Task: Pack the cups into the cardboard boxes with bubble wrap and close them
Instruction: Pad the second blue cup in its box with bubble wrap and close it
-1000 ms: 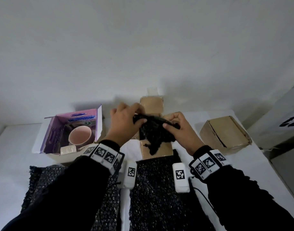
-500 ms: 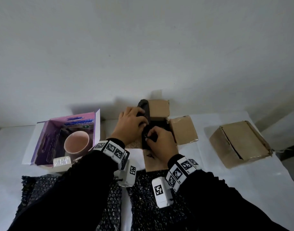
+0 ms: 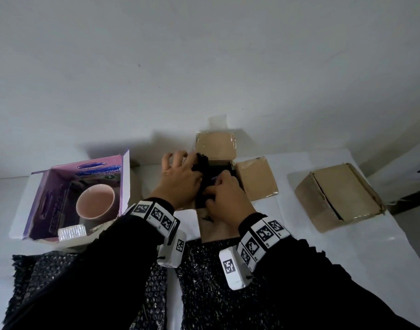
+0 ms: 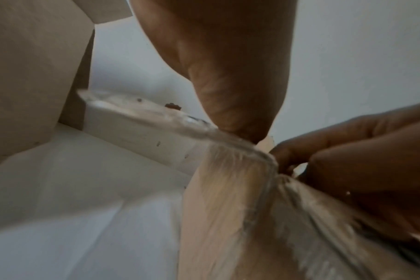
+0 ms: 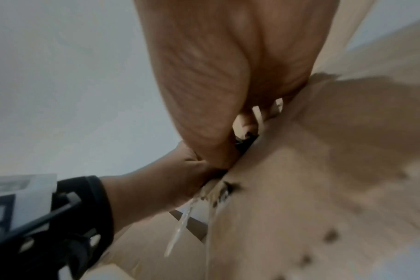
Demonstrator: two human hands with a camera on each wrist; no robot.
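An open brown cardboard box (image 3: 254, 180) stands at the middle of the table with its flaps spread out. A bundle of black bubble wrap (image 3: 202, 166) sits in its opening; whatever is wrapped in it is hidden. My left hand (image 3: 180, 176) curls over the bundle's left side. My right hand (image 3: 224, 197) grips its near side, fingers bent down into the box. The left wrist view shows a taped box flap (image 4: 240, 204) under my palm (image 4: 228, 72). A pink cup (image 3: 96, 201) stands in a purple box (image 3: 49, 186) at the left.
A closed cardboard box (image 3: 337, 196) lies at the right of the white table (image 3: 299, 246). Sheets of black bubble wrap (image 3: 216, 296) lie along the near edge under my forearms. A white wall rises just behind the boxes.
Both hands have carried the black bundle forward and down into the open box. My right hand has moved left from the bundle's right side to its near side.
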